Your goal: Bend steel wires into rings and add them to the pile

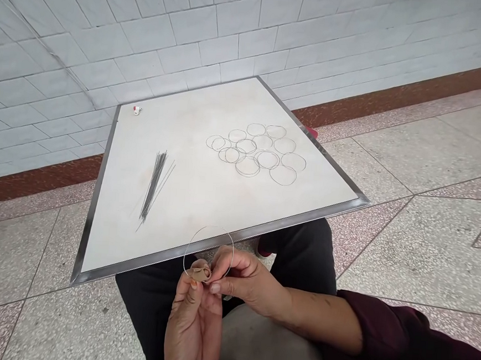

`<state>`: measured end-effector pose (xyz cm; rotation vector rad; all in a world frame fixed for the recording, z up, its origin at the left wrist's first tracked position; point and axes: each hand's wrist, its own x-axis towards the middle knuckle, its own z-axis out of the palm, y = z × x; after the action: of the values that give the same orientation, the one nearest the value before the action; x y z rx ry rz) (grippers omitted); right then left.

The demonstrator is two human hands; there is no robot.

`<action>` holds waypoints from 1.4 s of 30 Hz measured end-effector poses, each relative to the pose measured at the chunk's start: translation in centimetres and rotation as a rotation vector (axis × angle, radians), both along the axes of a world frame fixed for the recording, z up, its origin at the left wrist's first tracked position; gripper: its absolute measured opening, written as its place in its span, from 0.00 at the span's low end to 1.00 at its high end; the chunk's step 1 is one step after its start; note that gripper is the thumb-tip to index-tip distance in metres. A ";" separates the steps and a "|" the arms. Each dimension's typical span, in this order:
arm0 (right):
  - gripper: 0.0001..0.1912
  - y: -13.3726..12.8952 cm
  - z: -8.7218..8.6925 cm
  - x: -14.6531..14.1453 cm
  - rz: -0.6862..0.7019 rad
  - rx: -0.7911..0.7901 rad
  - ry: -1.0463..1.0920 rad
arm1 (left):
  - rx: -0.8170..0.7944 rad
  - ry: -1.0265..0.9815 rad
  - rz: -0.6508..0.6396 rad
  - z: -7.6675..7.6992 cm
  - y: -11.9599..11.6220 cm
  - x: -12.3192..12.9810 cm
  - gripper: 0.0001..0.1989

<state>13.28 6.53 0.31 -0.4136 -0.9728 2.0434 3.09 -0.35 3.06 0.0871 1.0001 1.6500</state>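
Observation:
Near the table's front edge, my left hand [196,321] and my right hand [253,283] meet at the lower part of a thin wire ring [233,246]. The ring stands upright above my fingers. Each hand pinches the wire between thumb and fingers, where its ends are too small to make out. A tan wrap [200,273] covers a fingertip of my left hand. Several finished-looking wire rings [260,166] lie flat and partly overlapping on the right half of the white table [193,193]. A bundle of straight wires [153,187] lies on the left half, a few strands apart from it.
A small white and red object [136,110] sits at the table's far left corner. Grey metal edging [304,218] runs around the tabletop. Behind it stands a white tiled wall [227,29]. My knees [305,251] are under the front edge.

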 end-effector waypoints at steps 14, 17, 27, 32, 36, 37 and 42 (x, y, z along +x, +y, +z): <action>0.12 0.8 -0.4 0.3 0.060 0.020 -0.053 | 0.000 -0.020 -0.055 0.1 0.4 -0.3 0.06; 0.13 1.0 -0.5 0.4 0.102 0.007 -0.058 | -0.012 -0.053 -0.055 -0.1 0.4 -0.4 0.06; 0.14 0.8 -0.8 0.1 0.088 -0.053 -0.036 | 0.011 -0.044 -0.050 0.0 0.5 -0.3 0.07; 0.13 0.9 -0.9 0.4 0.107 -0.025 -0.036 | 0.002 -0.029 -0.061 -0.2 0.6 -0.4 0.06; 0.12 0.8 -0.9 0.4 0.116 -0.019 -0.038 | -0.022 -0.019 -0.056 -0.3 0.6 -0.7 0.08; 0.12 0.7 -0.9 0.4 0.114 -0.015 -0.035 | -0.025 -0.018 -0.054 -0.3 0.6 -0.7 0.08; 0.13 0.9 -0.8 0.6 0.101 0.013 -0.058 | -0.033 -0.023 -0.030 -0.1 0.4 -0.9 0.09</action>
<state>13.88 7.46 -0.46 -0.4270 -1.0604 2.1250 2.18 0.07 2.98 0.0608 1.0035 1.6029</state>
